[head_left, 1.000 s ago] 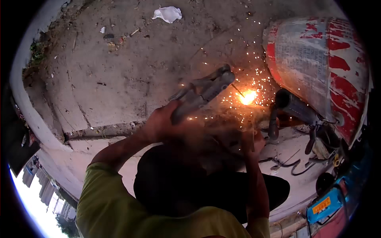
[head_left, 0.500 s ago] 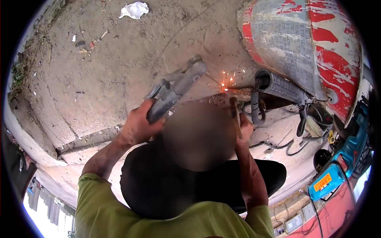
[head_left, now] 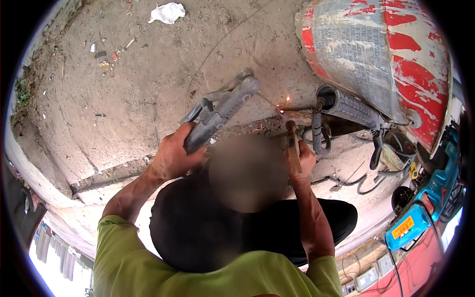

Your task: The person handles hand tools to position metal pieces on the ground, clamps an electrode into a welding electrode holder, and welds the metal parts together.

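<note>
At the far right a big drum (head_left: 358, 54), grey with red patches and flaking pale smears, shows its outside; what it contains is out of view. Just nearer, a ridged grey tube (head_left: 355, 110) opens toward the left, its mouth dark, and I cannot make out its contents. My left grip (head_left: 175, 156) is clamped on the near end of an electrode holder (head_left: 225, 111), which reaches far and right from my fist. It is dull grey and scuffed, with a lever along its left side. From its far end a thin rod (head_left: 268, 101) slants right and nearer to a small glowing spot (head_left: 281, 111). My right grip (head_left: 306, 161) is closed around a narrow brown hammer-like tool (head_left: 293, 148), its dark head pointing far.
</note>
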A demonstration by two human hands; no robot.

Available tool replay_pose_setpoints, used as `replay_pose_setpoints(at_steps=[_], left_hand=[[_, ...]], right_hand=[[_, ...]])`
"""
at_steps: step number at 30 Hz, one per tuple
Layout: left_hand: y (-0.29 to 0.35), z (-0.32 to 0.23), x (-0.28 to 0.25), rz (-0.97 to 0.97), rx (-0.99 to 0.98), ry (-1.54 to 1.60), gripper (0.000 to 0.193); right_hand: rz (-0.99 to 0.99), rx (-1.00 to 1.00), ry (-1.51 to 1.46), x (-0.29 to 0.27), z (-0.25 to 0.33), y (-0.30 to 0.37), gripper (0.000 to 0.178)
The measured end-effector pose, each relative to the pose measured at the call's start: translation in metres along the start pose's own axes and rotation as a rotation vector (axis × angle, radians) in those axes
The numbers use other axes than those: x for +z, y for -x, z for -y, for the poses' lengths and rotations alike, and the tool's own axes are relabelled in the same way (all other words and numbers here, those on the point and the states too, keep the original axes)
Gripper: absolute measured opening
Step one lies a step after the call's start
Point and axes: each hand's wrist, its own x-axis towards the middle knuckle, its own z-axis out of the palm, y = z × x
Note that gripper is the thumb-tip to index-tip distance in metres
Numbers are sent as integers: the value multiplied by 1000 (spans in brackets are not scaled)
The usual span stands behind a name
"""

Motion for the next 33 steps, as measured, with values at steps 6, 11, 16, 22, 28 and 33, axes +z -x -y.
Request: replay_pose_setpoints(at_steps=[6,11,16,22,28,33], left_hand=[[-1,2,3,-13,47,-21,53],[-3,5,3,-9,13,-55,60],[-3,-1,-1,76,-15,66,54],[0,9,3,16,37,87,57],[1,12,2,-17,25,89,64],[0,26,1,-135,84,-55,64]], right_hand=[[-20,1,7,-2,9,-2,25],[-7,-9,36,-2,13,-4,22],[61,107,31,-8,29,-4,17],[189,161,115,-13,33,-8,20],[26,-272,62,-2,-9,0,33],[27,-251,243,6,-11,1,36]])
